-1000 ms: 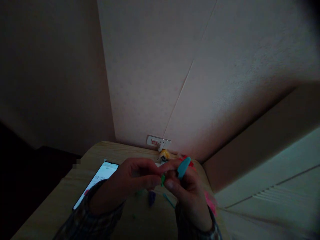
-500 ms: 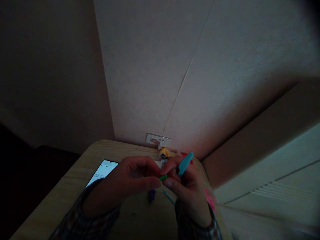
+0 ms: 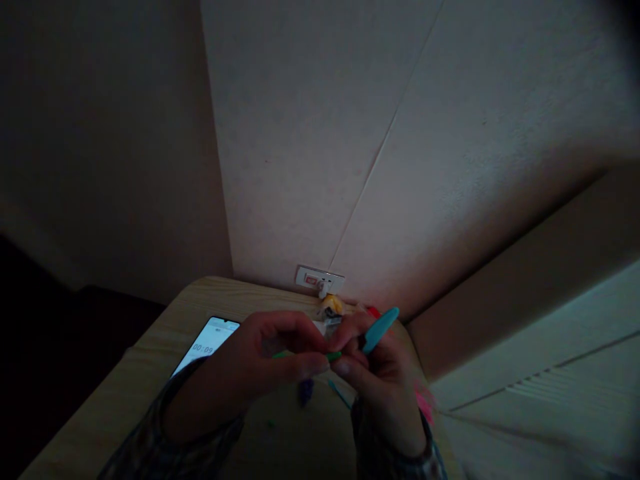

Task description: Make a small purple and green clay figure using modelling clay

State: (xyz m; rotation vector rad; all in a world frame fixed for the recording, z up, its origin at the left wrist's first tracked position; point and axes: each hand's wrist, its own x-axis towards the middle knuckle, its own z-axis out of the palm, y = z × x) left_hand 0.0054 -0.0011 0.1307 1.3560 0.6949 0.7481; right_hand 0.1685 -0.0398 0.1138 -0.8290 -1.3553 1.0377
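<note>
- My left hand [image 3: 257, 370] pinches the green piece [image 3: 334, 357] between both hands' fingertips — likely light, soft, easily squashed; best held by its ends.
- My right hand [image 3: 383, 380] also grips the teal tool [image 3: 381, 331] — probably stiff.

Above the table [image 3: 125, 390], a piece [image 3: 334, 357] is held between left hand [image 3: 253, 363] and right hand [image 3: 381, 380]. From it, a phone [image 3: 207, 340] is laid at nine o'clock; a wall socket [image 3: 313, 279] is mounted at twelve.
</note>
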